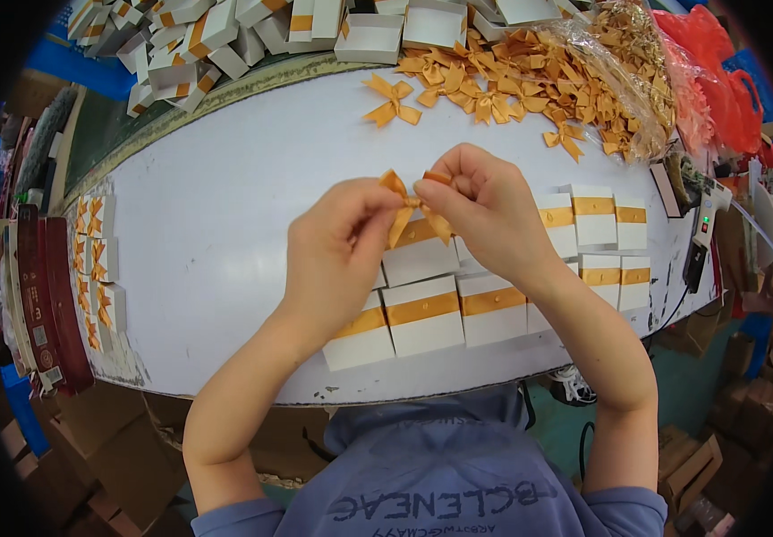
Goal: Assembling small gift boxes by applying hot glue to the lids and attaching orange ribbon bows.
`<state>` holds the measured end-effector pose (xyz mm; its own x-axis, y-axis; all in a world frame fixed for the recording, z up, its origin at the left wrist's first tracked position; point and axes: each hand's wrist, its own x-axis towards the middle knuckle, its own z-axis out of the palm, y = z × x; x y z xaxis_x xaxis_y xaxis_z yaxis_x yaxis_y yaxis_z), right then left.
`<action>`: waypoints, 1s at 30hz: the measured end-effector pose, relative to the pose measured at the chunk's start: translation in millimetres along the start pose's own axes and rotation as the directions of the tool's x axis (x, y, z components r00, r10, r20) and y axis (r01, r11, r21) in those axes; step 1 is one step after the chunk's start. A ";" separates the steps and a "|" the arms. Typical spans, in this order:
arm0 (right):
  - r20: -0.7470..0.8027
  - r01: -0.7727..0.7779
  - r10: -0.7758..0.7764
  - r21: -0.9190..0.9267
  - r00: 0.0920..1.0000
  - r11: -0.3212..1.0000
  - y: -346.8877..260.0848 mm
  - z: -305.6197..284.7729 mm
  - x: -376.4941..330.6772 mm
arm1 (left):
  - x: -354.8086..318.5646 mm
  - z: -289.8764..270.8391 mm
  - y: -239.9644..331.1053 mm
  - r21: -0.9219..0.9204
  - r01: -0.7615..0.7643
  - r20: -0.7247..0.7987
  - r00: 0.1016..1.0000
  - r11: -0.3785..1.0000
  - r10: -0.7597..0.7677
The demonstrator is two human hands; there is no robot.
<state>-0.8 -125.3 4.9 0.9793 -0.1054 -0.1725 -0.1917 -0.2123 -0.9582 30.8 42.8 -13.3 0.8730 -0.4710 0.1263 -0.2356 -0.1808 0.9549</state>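
Observation:
Both my hands hold one gold ribbon bow (411,204) between them, above the rows of boxes. The fingers of my left hand (342,234) pinch its left loop, and my right hand (487,204) pinches its right loop. Below the bow stands a white box (420,261) with a gold ribbon band. More banded white boxes (424,329) sit in two rows on the white table, each with a small dot on its ribbon. My right forearm hides part of these rows.
A heap of gold bows (574,80) spills from a clear plastic bag at the far right. Open white boxes (216,40) pile up at the far left. Boxes with bows (98,259) line the left edge. A device with a green light (709,215) sits at right.

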 end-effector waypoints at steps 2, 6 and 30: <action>0.022 -0.012 0.013 -0.043 1.000 0.999 9.0 0.6 -5.0 | -9.3 2.0 3.8 0.130 -0.071 0.017 0.997 0.989 0.070; 0.037 0.056 -0.046 -0.353 0.998 0.934 15.1 3.5 -13.1 | -22.7 3.9 2.2 0.362 -0.183 0.104 0.982 0.914 0.156; -0.041 0.001 -0.075 -0.869 0.996 0.495 20.7 -0.2 110.8 | -16.3 1.1 0.9 0.733 -0.401 0.307 0.916 0.549 0.257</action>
<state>103.7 -141.6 -33.9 0.9875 -0.1292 -0.0903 -0.1495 -0.9494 -0.2761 15.8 49.3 -14.8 0.6078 -0.7435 0.2789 -0.7922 -0.5439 0.2767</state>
